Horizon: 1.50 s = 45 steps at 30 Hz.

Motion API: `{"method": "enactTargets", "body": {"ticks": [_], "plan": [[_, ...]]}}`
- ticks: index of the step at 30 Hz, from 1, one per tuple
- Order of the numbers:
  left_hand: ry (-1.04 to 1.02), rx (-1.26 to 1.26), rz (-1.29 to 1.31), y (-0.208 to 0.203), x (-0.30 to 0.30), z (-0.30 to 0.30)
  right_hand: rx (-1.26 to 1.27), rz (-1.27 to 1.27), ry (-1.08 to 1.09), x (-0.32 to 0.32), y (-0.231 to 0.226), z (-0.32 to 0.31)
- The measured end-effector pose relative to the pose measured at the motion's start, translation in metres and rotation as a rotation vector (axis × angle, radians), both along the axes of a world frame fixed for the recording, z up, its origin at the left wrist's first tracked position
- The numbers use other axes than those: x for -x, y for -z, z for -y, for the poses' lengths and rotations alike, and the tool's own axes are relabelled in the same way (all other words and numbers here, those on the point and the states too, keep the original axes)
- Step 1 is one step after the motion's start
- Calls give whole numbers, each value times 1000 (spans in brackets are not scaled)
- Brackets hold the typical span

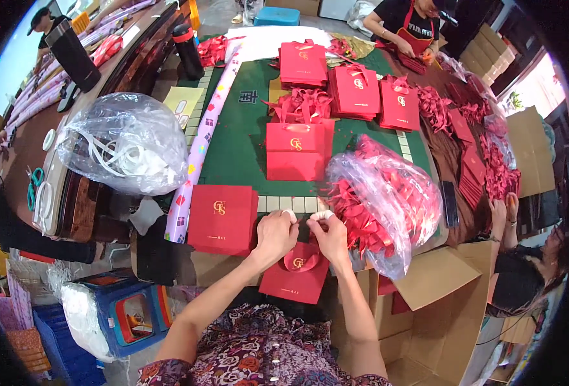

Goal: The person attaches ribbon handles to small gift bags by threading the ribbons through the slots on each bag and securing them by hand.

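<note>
A red paper gift bag with a gold emblem and a red ribbon handle lies at the table's near edge, close to my body. My left hand and my right hand are just above its top edge, one on each side of the ribbon loop. The fingers of both hands are bent in a pinch. White wraps cover some fingertips. Whatever lies between the fingers is too small to make out. Beside my left hand lies a stack of flat red bags. A clear plastic sack of red ribbons sits beside my right hand.
More red bags stand in piles on the green table top. A clear sack of white cord and a patterned roll lie left. An open cardboard box stands at lower right. Co-workers work around the table.
</note>
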<state>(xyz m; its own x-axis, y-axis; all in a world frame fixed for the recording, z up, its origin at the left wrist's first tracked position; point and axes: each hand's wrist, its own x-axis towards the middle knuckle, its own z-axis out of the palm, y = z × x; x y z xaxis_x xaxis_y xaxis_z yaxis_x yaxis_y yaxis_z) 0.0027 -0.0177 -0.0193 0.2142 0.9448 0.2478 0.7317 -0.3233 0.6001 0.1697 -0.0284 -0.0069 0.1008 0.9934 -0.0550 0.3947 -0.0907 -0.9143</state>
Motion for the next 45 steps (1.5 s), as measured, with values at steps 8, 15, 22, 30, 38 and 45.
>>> {"method": "enactTargets", "body": {"ticks": [8, 15, 22, 30, 38, 45], "plan": [[4, 326, 374, -12, 2, 5, 6, -159, -75, 3, -4, 4], [109, 396, 409, -34, 7, 7, 27, -310, -86, 1, -16, 9], [239, 748, 861, -6, 33, 28, 82, -399, 76, -25, -47, 15], [355, 575, 375, -32, 39, 73, -146, -171, 129, -20, -32, -1], [383, 610, 440, -24, 56, 88, -189, -170, 147, -22, -30, -9], [212, 589, 651, -81, 64, 78, -99, -66, -19, 13, -49, 66]]}}
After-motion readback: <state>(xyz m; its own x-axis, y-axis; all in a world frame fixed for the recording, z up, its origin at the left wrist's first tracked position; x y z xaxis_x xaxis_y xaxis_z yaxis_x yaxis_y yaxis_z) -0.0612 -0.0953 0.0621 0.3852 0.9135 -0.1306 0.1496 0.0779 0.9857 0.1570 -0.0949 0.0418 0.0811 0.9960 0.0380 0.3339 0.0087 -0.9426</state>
